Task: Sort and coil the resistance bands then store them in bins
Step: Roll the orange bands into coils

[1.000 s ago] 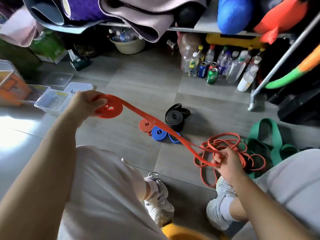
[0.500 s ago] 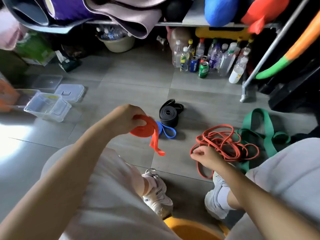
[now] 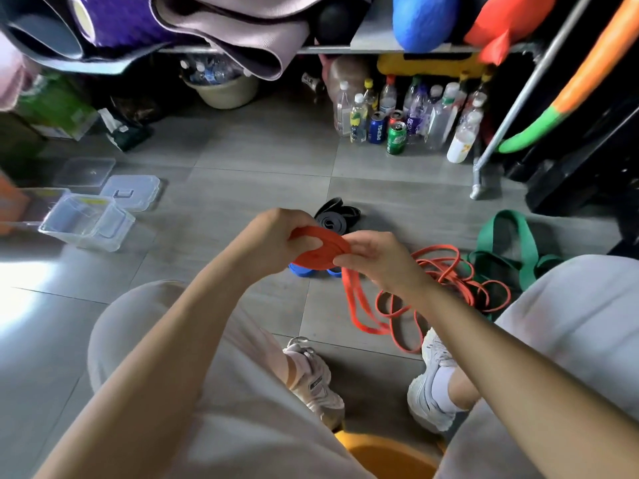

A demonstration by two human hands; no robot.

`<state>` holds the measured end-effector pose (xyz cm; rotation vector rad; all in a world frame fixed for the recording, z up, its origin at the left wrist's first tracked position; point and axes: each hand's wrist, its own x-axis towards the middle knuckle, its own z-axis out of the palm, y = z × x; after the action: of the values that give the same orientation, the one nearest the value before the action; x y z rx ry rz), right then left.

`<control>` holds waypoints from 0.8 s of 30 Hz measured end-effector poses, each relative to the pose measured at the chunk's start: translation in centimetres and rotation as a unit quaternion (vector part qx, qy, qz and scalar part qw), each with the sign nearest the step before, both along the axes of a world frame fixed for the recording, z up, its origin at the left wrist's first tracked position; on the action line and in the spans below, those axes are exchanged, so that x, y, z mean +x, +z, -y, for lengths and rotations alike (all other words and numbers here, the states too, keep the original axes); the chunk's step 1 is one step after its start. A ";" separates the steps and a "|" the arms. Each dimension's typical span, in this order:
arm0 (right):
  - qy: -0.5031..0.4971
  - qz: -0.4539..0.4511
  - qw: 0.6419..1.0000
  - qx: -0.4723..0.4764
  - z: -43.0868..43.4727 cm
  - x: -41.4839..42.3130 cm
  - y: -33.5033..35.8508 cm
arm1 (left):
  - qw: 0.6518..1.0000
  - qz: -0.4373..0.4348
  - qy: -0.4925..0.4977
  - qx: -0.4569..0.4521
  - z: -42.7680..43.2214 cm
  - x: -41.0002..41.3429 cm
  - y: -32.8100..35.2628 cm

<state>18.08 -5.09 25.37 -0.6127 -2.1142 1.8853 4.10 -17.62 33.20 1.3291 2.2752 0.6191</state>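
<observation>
I think the job is about half done. A black rubber band rolled into a coil (image 3: pixel 337 219) lies on the grey tiled floor (image 3: pixel 242 174). A blue rolled-up band (image 3: pixel 304 271) peeks out just under the hands. Both are well apart from the clear plastic bins (image 3: pixel 86 223) on the left, so putting them away is yet to come. A messy heap of thin orange bands (image 3: pixel 453 278) and a wide green band (image 3: pixel 511 243) are not rolled at all.

The wide flat orange rubber band (image 3: pixel 321 250) is up in the air between the 2 hands, in front of the knees. Most of it is wound into a tight, flat, round roll. The left hand (image 3: pixel 276 236) grips the roll with curled fingers. The right hand (image 3: pixel 377 257) pinches its edge. A loose tail hangs down toward the floor, so there is more to wind.
</observation>
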 end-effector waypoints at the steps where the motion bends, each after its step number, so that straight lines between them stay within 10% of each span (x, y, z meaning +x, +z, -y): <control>1: -0.001 -0.005 1.000 -0.015 -0.4 0.2 0.2 | 0.999 0.030 0.009 0.010 -0.1 -0.1 0.0; 12: -0.001 -0.048 0.998 -0.041 -2.1 1.3 1.9 | 0.978 0.179 0.055 0.089 -0.9 0.8 0.1; 24: -0.076 -0.087 0.993 -0.016 -1.9 1.3 2.5 | 0.874 0.414 0.130 0.217 -0.7 1.0 0.8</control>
<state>19.36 -3.14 27.87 -0.5758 -1.8767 1.8220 5.11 -16.89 34.00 0.6762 1.6271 1.5220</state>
